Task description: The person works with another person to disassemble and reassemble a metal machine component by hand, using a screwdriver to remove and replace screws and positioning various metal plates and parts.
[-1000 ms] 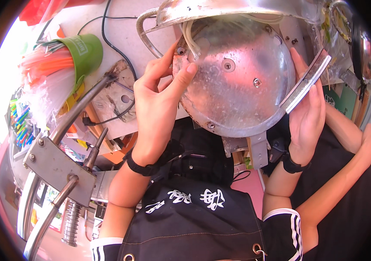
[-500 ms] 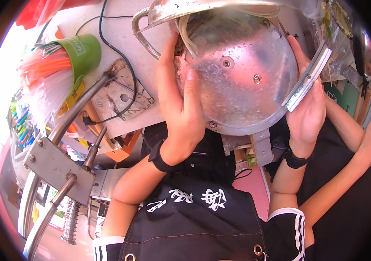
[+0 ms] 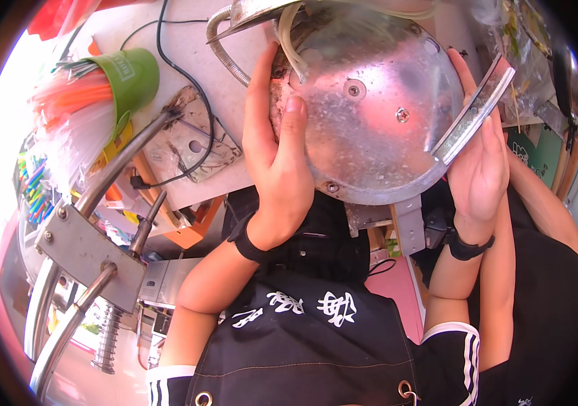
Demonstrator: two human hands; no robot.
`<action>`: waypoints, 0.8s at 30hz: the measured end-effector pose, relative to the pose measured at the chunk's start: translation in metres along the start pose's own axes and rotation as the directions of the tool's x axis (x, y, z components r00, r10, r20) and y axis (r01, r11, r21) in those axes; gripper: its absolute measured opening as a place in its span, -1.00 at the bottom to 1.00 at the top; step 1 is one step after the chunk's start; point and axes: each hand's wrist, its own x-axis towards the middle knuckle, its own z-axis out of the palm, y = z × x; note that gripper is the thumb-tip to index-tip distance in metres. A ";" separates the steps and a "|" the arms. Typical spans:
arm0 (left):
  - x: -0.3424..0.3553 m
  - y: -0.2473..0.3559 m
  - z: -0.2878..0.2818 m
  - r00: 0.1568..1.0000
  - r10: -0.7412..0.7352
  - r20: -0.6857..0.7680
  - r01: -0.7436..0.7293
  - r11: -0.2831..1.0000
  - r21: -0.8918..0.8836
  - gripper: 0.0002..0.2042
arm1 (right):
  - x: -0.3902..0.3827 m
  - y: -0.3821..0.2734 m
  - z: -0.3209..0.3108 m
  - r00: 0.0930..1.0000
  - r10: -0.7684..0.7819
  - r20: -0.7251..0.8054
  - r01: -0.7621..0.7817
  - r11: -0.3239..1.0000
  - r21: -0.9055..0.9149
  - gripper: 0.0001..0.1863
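A round, scratched metal disc (image 3: 377, 149) with a raised rim and several screws faces me, tilted up from the table. My left hand (image 3: 281, 162) holds its left edge, thumb along the face and fingers behind the rim. My right hand (image 3: 478, 176) grips the right side, its palm beside a curved metal strip (image 3: 475, 115) that stands off the edge; some fingers are hidden behind it. Pale flexible tubes (image 3: 291, 44) hang over the disc's upper left. Behind them a ribbed metal conduit (image 3: 227, 57) curves out from under a metal housing (image 3: 255, 15).
To the left, a green bucket (image 3: 137, 81) holds plastic-wrapped straws. A metal lever frame with a bracket (image 3: 93, 254) and spring rises at lower left. A black cable (image 3: 197, 88) crosses the white table (image 3: 197, 54). At right, another person's forearm (image 3: 502, 284) is close beside mine.
The disc and both hands have shifted slightly away from me, and the metal strip has turned a little. The other person's forearm has swung in beside my right arm.
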 end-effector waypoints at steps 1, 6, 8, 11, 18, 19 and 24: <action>0.000 -0.001 -0.001 1.000 0.000 -0.001 0.000 1.000 0.000 -0.45 | 0.000 0.000 0.000 1.000 0.007 0.024 -0.007 1.000 0.011 -0.42; 0.002 0.000 -0.005 0.998 -0.005 0.066 0.012 0.994 -0.110 -0.45 | 0.000 -0.003 0.003 1.000 0.029 0.011 -0.029 0.999 -0.033 -0.39; 0.003 0.002 -0.007 0.997 -0.015 0.077 0.024 0.991 -0.129 -0.45 | -0.001 -0.005 0.004 0.999 0.035 0.021 -0.035 0.999 -0.040 -0.38; 0.004 0.003 -0.009 0.995 -0.018 0.095 0.031 0.990 -0.141 -0.44 | -0.001 -0.008 0.008 0.997 0.075 -0.007 -0.075 0.996 -0.048 -0.37; 0.006 -0.001 -0.014 0.995 0.004 0.099 0.004 0.997 -0.080 -0.45 | -0.002 -0.008 0.011 0.996 0.087 0.000 -0.087 0.992 -0.091 -0.37; 0.007 -0.001 -0.015 0.995 0.004 0.099 0.004 0.997 -0.080 -0.45 | -0.001 -0.008 0.011 0.997 0.075 -0.002 -0.075 0.992 -0.104 -0.37; 0.008 0.000 -0.015 0.994 0.004 0.106 0.004 0.997 -0.076 -0.45 | -0.001 -0.005 0.009 1.000 0.004 -0.006 -0.005 0.984 -0.179 -0.39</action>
